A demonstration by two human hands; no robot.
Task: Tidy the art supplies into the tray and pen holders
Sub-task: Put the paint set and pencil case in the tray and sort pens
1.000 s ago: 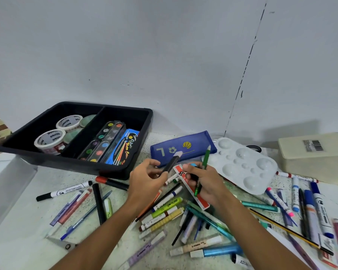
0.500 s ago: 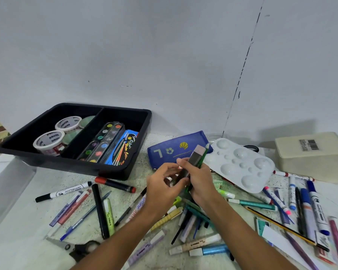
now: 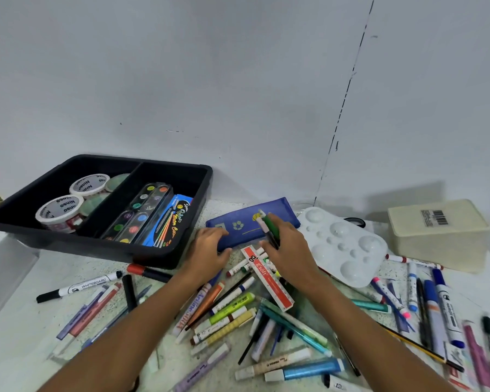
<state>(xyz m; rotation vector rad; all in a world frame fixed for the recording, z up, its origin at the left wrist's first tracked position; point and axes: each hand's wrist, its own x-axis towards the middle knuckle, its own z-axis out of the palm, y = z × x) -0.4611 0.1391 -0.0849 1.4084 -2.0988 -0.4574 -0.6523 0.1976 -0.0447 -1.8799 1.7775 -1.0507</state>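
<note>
My right hand [image 3: 287, 247] grips a bunch of pens [image 3: 270, 227] above the blue pencil case [image 3: 238, 224]; my left hand [image 3: 210, 247] curls round that case's near edge, beside the black tray [image 3: 178, 247]; markers litter the table [image 3: 20, 343].

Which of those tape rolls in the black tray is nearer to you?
The front tape roll, lying at the left compartment's near end; the other roll lies behind it, toward the wall.
</note>
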